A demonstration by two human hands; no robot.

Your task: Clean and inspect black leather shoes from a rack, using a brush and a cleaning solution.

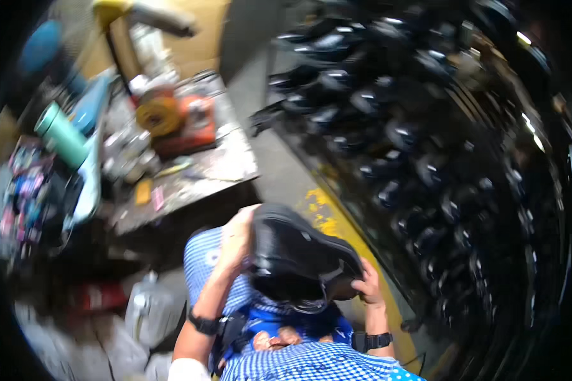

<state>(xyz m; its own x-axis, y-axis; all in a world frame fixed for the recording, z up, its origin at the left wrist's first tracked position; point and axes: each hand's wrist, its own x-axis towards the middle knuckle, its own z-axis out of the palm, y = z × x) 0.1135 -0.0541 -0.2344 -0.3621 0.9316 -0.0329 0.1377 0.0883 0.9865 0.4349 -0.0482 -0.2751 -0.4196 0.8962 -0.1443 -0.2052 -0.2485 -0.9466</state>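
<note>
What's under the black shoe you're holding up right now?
Under the black shoe shows a lap in blue checked cloth with a plain blue patch. The left hand and right hand hold its ends. The shoe covers whatever lies directly beneath it.

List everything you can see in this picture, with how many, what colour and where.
Shoe: one, black, held in the lower middle, sole side up.
Shoes on rack: many, too blurred to count, black, filling the right side.
Workbench: one, grey and stained, upper left of middle.
Machine: one, orange with a yellow wheel, on the workbench.
Cylinder: one, green, at the left of the bench.
Plastic jug: one, clear, on the floor at lower left.
Floor stripe: one, yellow, running beside the rack.
Checked clothing: blue and white, bottom middle.
Left hand: one, gripping the shoe's left end, dark wristband.
Right hand: one, holding the shoe's right end, dark wristband.
</note>
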